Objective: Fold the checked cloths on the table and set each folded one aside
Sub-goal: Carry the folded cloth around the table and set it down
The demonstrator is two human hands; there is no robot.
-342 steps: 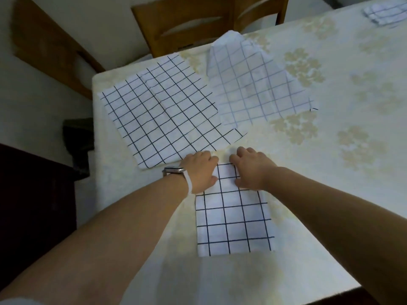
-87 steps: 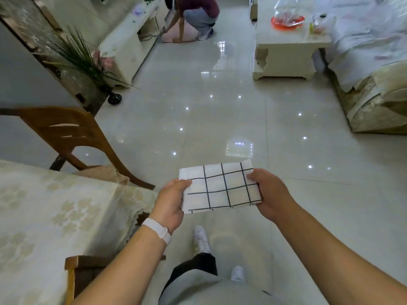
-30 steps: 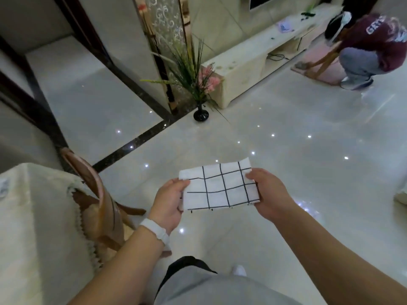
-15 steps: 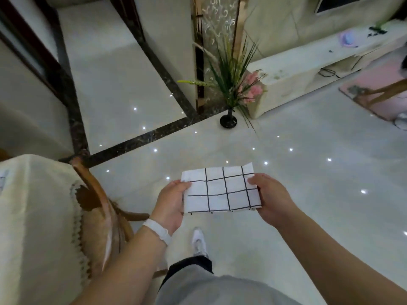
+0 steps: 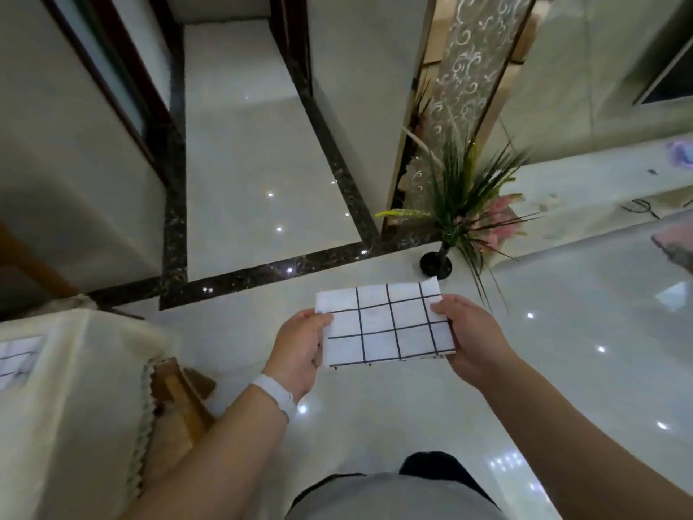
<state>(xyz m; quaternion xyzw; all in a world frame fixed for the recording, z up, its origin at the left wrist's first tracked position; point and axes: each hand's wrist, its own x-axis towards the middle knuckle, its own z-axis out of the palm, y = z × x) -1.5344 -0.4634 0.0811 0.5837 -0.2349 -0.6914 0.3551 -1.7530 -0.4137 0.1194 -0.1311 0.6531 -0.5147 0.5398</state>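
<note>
Folded cloth carried, not yet set aside.
L hand [image 5: 300, 347] & R hand [image 5: 470, 339] each grasp one end of white black-checked folded cloth [image 5: 386, 326], prob. keeping folds flat; cloth-covered table [image 5: 75, 388] near left.

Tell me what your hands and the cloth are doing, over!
Left hand, right hand: each grips an end of folded checked cloth. Cloth held over the floor, off the table. Wooden chair beside table.

Folded cloth [image 5: 384, 328] is now off the bench [image 5: 75, 388], held in air over the floor [image 5: 375, 407] between left hand [image 5: 300, 350] and right hand [image 5: 468, 339]. View swings left: plant [image 5: 461, 204] nearer, crouching person out of frame.
</note>
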